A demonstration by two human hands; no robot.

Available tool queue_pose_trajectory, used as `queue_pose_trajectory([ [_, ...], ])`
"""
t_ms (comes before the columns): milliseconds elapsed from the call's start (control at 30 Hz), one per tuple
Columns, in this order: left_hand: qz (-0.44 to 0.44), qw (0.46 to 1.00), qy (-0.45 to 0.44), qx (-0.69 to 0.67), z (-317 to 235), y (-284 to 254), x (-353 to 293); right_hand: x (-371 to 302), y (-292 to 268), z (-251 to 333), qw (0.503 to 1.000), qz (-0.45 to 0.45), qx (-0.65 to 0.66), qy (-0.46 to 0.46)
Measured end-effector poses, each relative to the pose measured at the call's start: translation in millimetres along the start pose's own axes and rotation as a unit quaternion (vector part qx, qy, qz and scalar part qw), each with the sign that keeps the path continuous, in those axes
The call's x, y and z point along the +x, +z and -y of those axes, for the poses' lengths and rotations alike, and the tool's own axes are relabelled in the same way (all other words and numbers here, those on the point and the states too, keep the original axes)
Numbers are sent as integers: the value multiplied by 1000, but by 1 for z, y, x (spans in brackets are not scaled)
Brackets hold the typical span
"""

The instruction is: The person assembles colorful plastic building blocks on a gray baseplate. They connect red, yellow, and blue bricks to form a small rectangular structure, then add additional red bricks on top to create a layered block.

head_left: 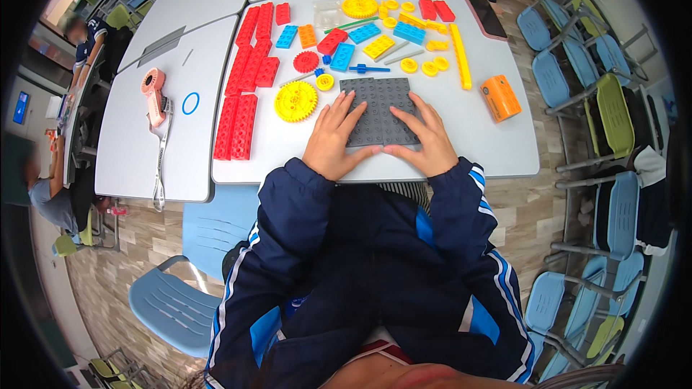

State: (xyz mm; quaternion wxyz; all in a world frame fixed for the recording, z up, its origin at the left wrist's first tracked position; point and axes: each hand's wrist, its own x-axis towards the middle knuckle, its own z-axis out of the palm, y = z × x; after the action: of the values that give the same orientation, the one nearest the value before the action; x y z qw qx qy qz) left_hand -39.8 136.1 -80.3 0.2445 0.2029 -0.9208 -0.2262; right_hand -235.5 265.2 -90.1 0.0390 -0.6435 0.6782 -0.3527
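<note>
Two dark grey studded building plates (378, 112) lie flat, edge against edge, near the table's front edge. My left hand (334, 137) rests at their left side, fingers spread, with fingertips touching the studs. At the right side my right hand (427, 138) lies likewise, fingers apart on the plate. Both thumbs reach in along the near edge and almost meet. Just left of my left hand are a large yellow gear (295, 101) and a small yellow wheel (325, 82). A blue axle piece (369, 68) lies beyond the plates.
Red bricks (244, 117) line the table's left side. Blue bricks (342, 57), a red gear (305, 62) and a long yellow beam (460, 56) lie farther back. An orange box (500, 98) and a phone (486, 16) sit right. The left table holds a pink handheld fan (153, 94).
</note>
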Motion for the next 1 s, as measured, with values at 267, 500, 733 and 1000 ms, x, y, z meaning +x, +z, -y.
queue_pose_trajectory([
  [267, 24, 998, 10, -59, 3, -4, -2, 3, 8, 6, 997, -49, -57, -34],
  [500, 18, 998, 40, -52, 7, -4, -4, 1, 10, 10, 993, -64, -68, -67],
  [733, 3, 997, 54, -56, 6, -5, -6, -2, 8, 10, 992, -67, -73, -80],
  [1000, -12, 997, 64, -40, 8, -3, -8, -2, 5, 14, 993, -66, -65, -76],
])
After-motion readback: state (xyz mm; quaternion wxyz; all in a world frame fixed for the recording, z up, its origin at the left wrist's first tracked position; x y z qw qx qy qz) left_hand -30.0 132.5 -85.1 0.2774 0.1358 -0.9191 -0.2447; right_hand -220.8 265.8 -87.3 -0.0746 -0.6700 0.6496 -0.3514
